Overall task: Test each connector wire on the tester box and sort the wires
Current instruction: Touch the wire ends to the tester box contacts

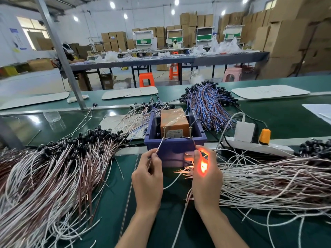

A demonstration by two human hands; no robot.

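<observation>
Seen from the head view, one wire is under test. Its white lead [160, 146] is pinched between thumb and fingertips of the left grip [147, 178], and the bare tip is laid against the foot of the left screw [164, 132]. The brown lead [194, 144] is pinched by the right grip [206, 176] and is brought to the foot of the right screw [190, 131]. Both screws stand at the front of the orange tester box [174, 120], which is set inside a blue bin [175, 147] on the table [143, 221].

An orange glow [203, 165] is seen between the curled right fingers, so the circuit is judged to be closed and the wire good. For a fair reading, both bare tips are best pressed firmly on the metal and kept apart from each other. The glow is partly masked by the fingers, so it is better read with the lamp end turned up.

A passed wire is probably meant for the pile at the left [53, 167], with untested wires drawn from the pile at the right [268, 176]; which pile is which cannot be told for certain.
</observation>
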